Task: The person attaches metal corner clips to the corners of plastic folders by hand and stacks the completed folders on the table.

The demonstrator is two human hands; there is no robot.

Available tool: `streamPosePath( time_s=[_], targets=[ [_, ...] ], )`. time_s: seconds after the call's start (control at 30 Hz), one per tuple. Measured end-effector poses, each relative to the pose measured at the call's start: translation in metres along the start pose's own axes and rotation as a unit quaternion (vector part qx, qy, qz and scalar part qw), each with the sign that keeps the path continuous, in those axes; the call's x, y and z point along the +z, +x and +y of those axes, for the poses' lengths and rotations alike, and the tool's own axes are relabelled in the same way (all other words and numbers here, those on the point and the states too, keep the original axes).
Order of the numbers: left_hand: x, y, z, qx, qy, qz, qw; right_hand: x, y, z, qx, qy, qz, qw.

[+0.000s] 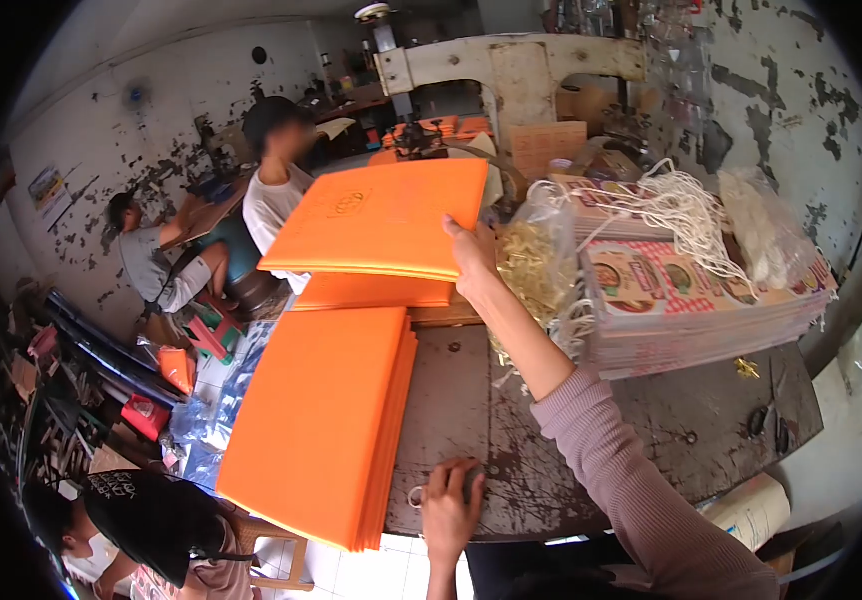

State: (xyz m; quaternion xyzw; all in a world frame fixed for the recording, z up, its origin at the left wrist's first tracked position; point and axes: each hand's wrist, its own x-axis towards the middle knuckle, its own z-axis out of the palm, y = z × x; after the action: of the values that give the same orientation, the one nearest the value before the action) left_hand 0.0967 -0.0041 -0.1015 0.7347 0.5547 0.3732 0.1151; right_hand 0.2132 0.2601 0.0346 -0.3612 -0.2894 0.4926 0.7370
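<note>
My right hand (471, 255) pinches the right edge of an orange folder (381, 215) with a small emblem, thumb on top, holding it up over the far side of the table. Below and behind it another orange folder (371, 291) shows in part. A stack of orange folders (316, 410) lies at the table's left edge. My left hand (453, 505) is at the near table edge, right of the stack, its fingers curled round a small dark object that I cannot make out. A pale ring sits beside its fingertips.
Bundled printed sheets (701, 335) with white cord (686, 215) lie at the right, beside a bag of gold ties (536, 250). Scissors (771, 425) rest near the right edge. A press machine (521, 75) stands behind. Three other people are at the left.
</note>
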Motion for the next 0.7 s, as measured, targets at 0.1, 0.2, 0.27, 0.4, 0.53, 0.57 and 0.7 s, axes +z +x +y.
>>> streamPosePath(
  time_s=[0.1, 0.2, 0.27, 0.4, 0.53, 0.57, 0.7],
  targets=[
    [-0.003, 0.002, 0.002, -0.01, -0.006, 0.0, 1.0, 0.003, 0.026, 0.034, 0.018, 0.002, -0.009, 1.0],
    [-0.006, 0.005, 0.009, -0.031, -0.013, 0.012, 0.999, 0.002, 0.046, 0.069, 0.052, 0.008, 0.033, 0.998],
    [-0.005, 0.006, 0.009, -0.04, -0.015, 0.003, 0.999, -0.004, 0.057, 0.087, 0.083, -0.018, 0.044, 0.995],
    [-0.007, 0.006, 0.01, -0.046, -0.004, -0.012, 0.999, -0.022, 0.079, 0.12, 0.121, -0.04, 0.028, 0.991],
    [-0.008, 0.008, 0.011, -0.059, -0.012, -0.017, 0.998, -0.031, 0.088, 0.144, 0.104, -0.019, 0.011, 0.994],
    [-0.007, 0.007, 0.01, -0.061, -0.015, -0.015, 0.998, -0.032, 0.09, 0.145, 0.103, -0.027, 0.005, 0.994],
    [-0.003, 0.004, 0.004, -0.047, -0.013, -0.017, 0.999, -0.037, 0.094, 0.152, 0.077, -0.083, 0.016, 0.993]
  ],
)
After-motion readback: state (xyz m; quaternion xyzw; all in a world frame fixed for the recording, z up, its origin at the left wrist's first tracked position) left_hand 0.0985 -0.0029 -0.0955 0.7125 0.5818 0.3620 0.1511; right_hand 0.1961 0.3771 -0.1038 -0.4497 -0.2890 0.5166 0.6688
